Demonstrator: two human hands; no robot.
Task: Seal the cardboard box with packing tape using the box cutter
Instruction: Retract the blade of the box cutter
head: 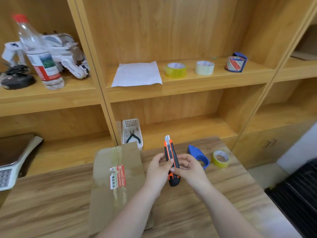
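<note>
Both hands' grip holds the orange-and-black box cutter (172, 162), blade out; flattened brown cardboard box (116, 182) unsealed, yellow tape roll (220, 159) untouched.

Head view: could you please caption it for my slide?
Both hands hold a cutter, blade out, above a table beside a taped box.

wood table (197, 212), cardboard box (109, 191), tape roll (220, 159)
</note>
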